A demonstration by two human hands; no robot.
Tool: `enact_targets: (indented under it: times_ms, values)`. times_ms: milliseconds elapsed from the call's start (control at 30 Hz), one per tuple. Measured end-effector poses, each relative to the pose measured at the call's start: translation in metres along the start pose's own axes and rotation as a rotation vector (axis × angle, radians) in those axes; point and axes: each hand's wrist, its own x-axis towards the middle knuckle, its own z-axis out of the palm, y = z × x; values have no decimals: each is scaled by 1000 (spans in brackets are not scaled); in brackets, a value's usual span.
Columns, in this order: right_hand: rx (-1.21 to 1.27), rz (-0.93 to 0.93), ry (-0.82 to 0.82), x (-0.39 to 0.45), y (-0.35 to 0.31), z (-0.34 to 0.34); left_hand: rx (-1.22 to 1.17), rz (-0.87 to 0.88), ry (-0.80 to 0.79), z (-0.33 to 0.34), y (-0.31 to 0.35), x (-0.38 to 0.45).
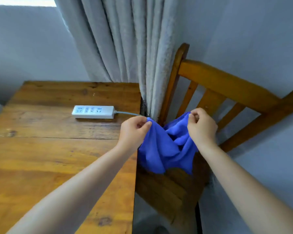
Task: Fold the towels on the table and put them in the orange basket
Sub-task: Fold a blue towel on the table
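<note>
- Head view: two bare forearms reach in from the near edge, the left over the table point(41, 149), the right over the chair point(227, 85).
- The left hand point(134, 130) pinches one top corner of the blue towel point(162, 149), thumb against curled fingers.
- The right hand point(201, 127) pinches the other corner.
- The towel hangs bunched between them, just past the table's right edge, above the chair seat.
- A power strip point(93, 111) lies near the table's far right corner, beside the curtain point(125, 48).

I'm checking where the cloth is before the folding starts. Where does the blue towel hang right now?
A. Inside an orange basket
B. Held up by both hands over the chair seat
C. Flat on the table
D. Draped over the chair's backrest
B: the left hand and right hand each pinch a top corner of the blue towel, which hangs over the chair seat beside the table.
</note>
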Motion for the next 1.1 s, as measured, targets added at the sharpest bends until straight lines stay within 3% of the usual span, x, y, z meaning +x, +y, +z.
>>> enact_targets:
  times_ms: [167, 300, 467, 633, 767, 867, 1000, 1100]
  values:
    - [182, -206, 121, -5, -124, -29, -253, 84, 196, -118, 56, 10]
    - [217, -271, 147, -17, -205, -20, -336, 145, 286, -205, 61, 6]
    - [259, -260, 161, -47, -285, 21, -295, 153, 397, -324, 16, -1]
    - [198, -126, 120, -70, -315, 79, -312, -38, 555, -418, -58, -10]
    - [149, 63, 43, -76, -311, 120, -322, -204, 687, -467, -108, -22]
    - [101, 140, -47, -78, -317, 151, -255, -289, 684, -484, -139, -22]
    - [86, 109, -128, -70, -346, 182, -329, -396, 674, -485, -154, 1]
    - [173, -17, -143, -50, -383, 196, -438, -322, 690, -489, -138, 33]
